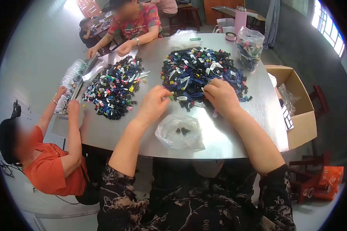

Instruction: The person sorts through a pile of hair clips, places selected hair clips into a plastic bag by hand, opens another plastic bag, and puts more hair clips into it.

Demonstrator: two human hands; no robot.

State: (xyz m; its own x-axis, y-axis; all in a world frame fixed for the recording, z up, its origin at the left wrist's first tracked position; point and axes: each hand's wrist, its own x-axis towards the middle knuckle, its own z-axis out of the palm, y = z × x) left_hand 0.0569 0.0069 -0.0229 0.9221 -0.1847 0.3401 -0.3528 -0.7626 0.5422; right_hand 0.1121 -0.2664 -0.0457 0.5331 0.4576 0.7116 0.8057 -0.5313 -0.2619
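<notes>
A large pile of mixed hair clips [189, 73], mostly small black claw clips with white and blue snap clips among them, lies on the metal table in front of me. My left hand [154, 102] is at the pile's near left edge, its fingers pinched on a small green clip [170, 97]. At the pile's near right side is my right hand [222, 96], thumb and fingers closed together; what they grip is too small to make out. Between my forearms sits an open clear plastic bag [167, 134] with a few dark clips inside.
A second clip pile [113, 88] lies to the left, near two co-workers' hands. Further back are stacked clear bags [184, 39], a tape roll [230, 36], a pink bottle [240, 20] and a filled bag [250, 50]. A cardboard box [304, 115] adjoins the table's right edge.
</notes>
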